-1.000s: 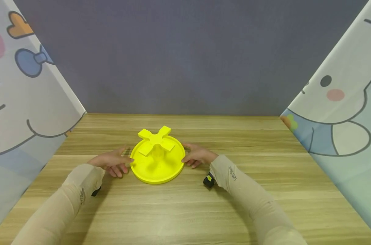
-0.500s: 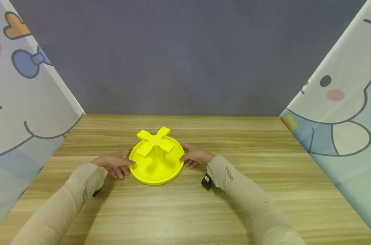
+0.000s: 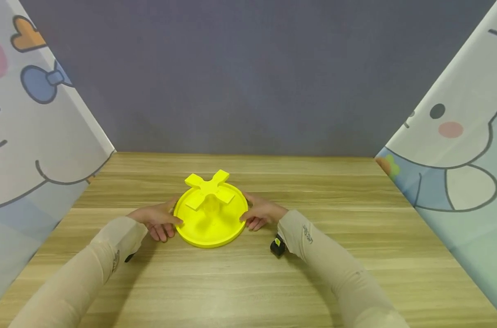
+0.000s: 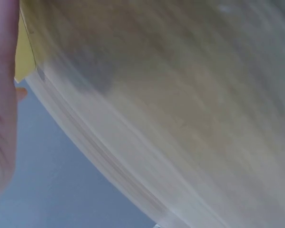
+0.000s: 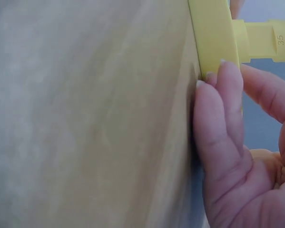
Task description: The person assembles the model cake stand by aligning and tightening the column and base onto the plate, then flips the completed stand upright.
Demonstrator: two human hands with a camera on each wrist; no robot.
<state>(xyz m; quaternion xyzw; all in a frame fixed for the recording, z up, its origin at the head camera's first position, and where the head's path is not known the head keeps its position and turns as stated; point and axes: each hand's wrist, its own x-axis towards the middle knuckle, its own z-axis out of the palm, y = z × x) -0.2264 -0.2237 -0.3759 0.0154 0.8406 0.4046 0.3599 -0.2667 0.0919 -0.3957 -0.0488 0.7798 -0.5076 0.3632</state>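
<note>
A yellow round disc lies flat on the wooden table, with a short post at its centre topped by a yellow cross piece. My left hand holds the disc's left rim, thumb on the edge and fingers down on the table. My right hand holds the right rim the same way. In the right wrist view the fingertips press against the rim of the disc while the thumb reaches over its top side; the cross piece carries the number 35. The left wrist view is blurred, showing only the left hand and a sliver of yellow disc.
The wooden table runs back to a grey wall. Cartoon-printed panels close in the left side and the right side. A small black wrist camera hangs under my right sleeve.
Both hands have drawn in slightly closer against the disc's rim. The disc itself stays in about the same spot.
</note>
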